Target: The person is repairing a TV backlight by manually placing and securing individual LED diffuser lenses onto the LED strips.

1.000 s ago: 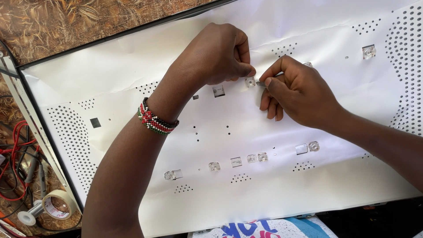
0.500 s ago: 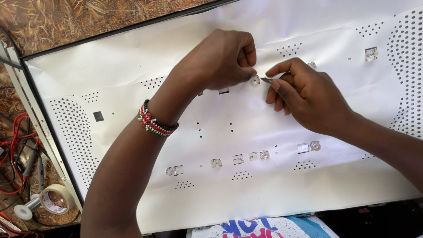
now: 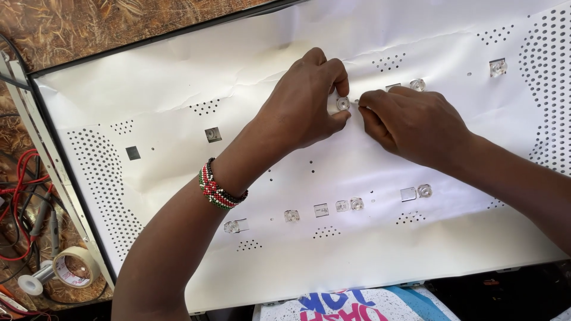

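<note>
We logged the white reflector sheet lying flat inside a dark frame, with small clear lenses poking through its cut-outs. Taking that sheet as our landmark: our left hand sat at its upper middle, thumb and forefinger pinched around 1 clear lens. Our right hand lay just beside it on the sheet, fingertips closed against something thin at the lens edge; we could not tell whether that was a tool or only a nail. A beaded bracelet circled the left wrist.

Along the sheet's lower part ran a row of further lenses; 2 more sat toward its upper right. Off the sheet's left edge lay red wires and a tape roll on the surface.

Risks, as we judged them: prying sideways could snap the lens off crooked or crack it. Pressure from both hands could crease the thin sheet, already wrinkled near its top. A slipped lens might roll under the sheet.
</note>
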